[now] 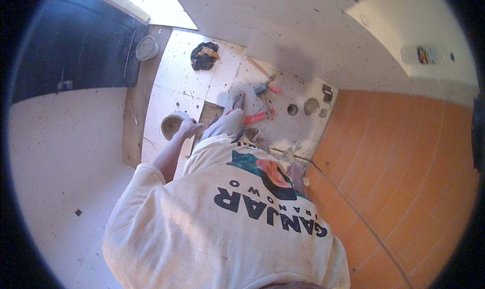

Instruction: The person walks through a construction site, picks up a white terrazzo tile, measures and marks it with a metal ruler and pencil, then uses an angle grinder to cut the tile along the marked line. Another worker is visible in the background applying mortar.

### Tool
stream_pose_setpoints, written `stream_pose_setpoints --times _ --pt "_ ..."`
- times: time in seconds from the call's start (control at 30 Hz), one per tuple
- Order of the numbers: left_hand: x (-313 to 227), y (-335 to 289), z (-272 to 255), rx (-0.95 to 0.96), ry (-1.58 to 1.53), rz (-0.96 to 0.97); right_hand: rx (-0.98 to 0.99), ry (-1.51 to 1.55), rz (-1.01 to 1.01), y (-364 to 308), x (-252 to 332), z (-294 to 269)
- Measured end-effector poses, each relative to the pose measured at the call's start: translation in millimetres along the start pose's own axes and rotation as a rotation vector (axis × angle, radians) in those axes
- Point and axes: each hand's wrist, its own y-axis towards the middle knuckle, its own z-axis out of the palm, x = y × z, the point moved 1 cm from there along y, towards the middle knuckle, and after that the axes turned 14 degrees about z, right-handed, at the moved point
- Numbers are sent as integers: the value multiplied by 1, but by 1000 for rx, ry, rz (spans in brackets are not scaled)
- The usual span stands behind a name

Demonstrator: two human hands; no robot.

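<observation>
My left hand (189, 128) is at the right rim of a round bucket (164, 129) with greyish insides, its fingers closed against the edge. Low on the right, my right hand (296, 172) is partly hidden by my shirt, and its fingers do not show clearly. Just beyond it lies a pale, see-through object (290, 152) that I cannot make out. Between my hands, my bent leg and bare foot (239, 100) rest on pale tiles. A square gap (212, 108) in the tiling lies right of the bucket.
Ahead lie a red-handled hammer (261, 90), a long red tool (259, 116) and a black plastic bag (204, 56). A whitish bucket (146, 48) stands far left. Round grey pieces (311, 106) lie near the orange wall (389, 162). A dark cable (356, 214) crosses at right.
</observation>
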Motion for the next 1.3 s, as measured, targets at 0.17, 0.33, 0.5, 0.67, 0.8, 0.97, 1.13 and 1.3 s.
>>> stream_pose_setpoints --times 0.17,0.33,0.5,0.67,0.8,0.97,1.13,1.3 --pt "34 -4 -14 -58 -194 -186 89 -226 -286 29 122 7" --pt "56 -2 -33 -127 -269 -287 48 -195 -262 -50 251 86" --pt "52 21 -42 -254 -422 -267 60 -415 -358 -75 309 113" --pt "46 23 -26 -354 -599 -353 3 -747 -426 -75 366 116" --pt "12 22 -15 -277 -790 -415 -127 -1081 -459 -65 438 117" --pt "-2 26 73 -520 -697 -459 -114 -1250 -491 -83 511 184" --pt "-45 21 75 -434 -1001 -562 68 -1395 -674 -75 567 260" --pt "-85 32 101 -626 -1037 -674 200 -1570 -801 -56 589 336"
